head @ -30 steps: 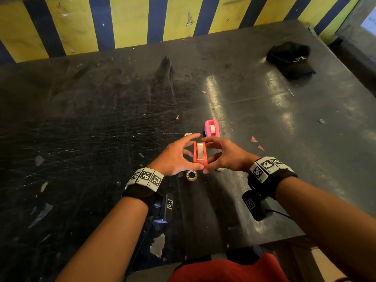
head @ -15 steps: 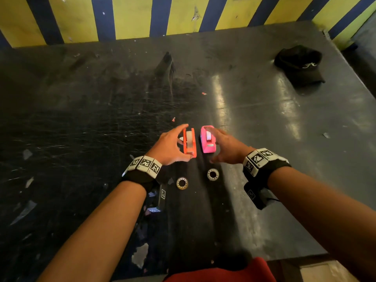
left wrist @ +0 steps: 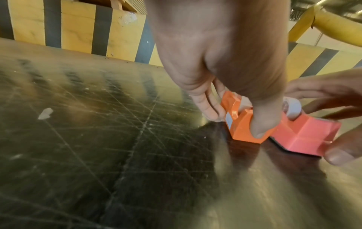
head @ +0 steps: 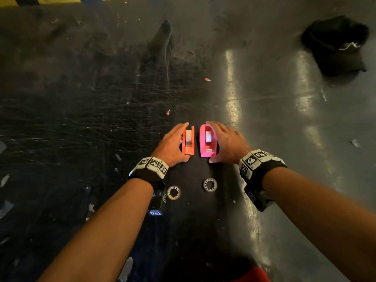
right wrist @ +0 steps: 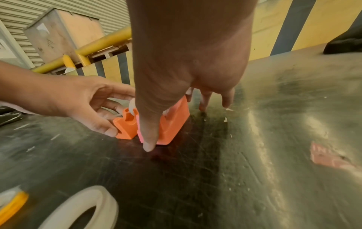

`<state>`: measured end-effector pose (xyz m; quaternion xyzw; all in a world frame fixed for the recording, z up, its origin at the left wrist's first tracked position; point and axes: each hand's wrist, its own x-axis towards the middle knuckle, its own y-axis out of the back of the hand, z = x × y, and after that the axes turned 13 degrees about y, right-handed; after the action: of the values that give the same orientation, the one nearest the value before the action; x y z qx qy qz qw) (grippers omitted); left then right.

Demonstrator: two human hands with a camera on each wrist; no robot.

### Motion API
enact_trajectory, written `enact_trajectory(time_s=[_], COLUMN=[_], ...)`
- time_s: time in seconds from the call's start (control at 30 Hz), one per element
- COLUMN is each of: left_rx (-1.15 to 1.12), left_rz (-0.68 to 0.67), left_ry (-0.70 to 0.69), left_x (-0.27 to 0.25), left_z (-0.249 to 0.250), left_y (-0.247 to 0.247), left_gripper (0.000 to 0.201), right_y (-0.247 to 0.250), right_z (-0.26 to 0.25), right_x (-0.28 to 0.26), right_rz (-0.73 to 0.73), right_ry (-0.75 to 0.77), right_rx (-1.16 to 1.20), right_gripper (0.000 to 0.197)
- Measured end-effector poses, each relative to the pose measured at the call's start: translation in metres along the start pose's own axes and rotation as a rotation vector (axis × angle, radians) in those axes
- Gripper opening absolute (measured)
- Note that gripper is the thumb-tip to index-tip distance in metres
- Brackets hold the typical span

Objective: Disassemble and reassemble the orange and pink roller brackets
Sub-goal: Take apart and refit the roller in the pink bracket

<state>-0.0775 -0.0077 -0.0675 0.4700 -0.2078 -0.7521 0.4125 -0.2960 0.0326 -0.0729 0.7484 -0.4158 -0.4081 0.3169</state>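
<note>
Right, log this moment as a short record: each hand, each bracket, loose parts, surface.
left hand: holds orange plastic roller bracket by its sides
right hand: holds pink plastic roller bracket
brackets: side by side, apart, both on the table
loose parts: two metal bearing rings near the wrists
surface: scratched dark metal table

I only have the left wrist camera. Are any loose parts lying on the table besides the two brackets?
Observer: Yes. The head view shows a first bearing ring and a second bearing ring lying flat, nearer the person than the brackets.
Operator: Are the brackets touching each other?
Observer: No. From above, the orange bracket and the pink bracket stand side by side with a narrow gap.
Operator: Anything else out there?
Observer: A black cap lies at the far right of the table.
</note>
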Motion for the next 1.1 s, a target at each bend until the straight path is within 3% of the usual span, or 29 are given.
enact_trajectory(time_s=[0.13, 0.27, 0.33, 0.43, 0.5, 0.77, 1.1], left_rx=[-0.048, -0.020, -0.061, -0.095, -0.049, 0.140, -0.068], left_rz=[0.023, -0.006, 0.052, 0.180, 0.204, 0.188, 0.170], left_ry=[-0.030, -0.056, -0.106, -0.217, -0.283, -0.317, -0.309], left_x=[0.002, -0.004, -0.012, -0.026, -0.036, -0.059, -0.063], left_z=[-0.007, -0.004, 0.001, 0.014, 0.025, 0.045, 0.038], left_y=[-0.009, -0.003, 0.005, 0.019, 0.025, 0.028, 0.039], left_gripper=[0.118, 0.133, 0.122, 0.075, 0.055, 0.050, 0.043], right_y=[-0.007, -0.004, -0.001, 0.006, 0.010, 0.009, 0.021], right_z=[0.006, 0.006, 0.004, -0.003, -0.009, -0.031, -0.030], right_x=[-0.001, -0.009, -0.016, -0.027, -0.032, -0.048, -0.042], right_rz=[0.077, 0.104, 0.132, 0.171, 0.201, 0.246, 0.135], right_ry=[0.035, 0.060, 0.070, 0.081, 0.098, 0.184, 0.040], right_rx=[0.012, 0.056, 0.073, 0.083, 0.078, 0.028, 0.031], right_gripper=[0.126, 0.125, 0.125, 0.124, 0.123, 0.121, 0.125])
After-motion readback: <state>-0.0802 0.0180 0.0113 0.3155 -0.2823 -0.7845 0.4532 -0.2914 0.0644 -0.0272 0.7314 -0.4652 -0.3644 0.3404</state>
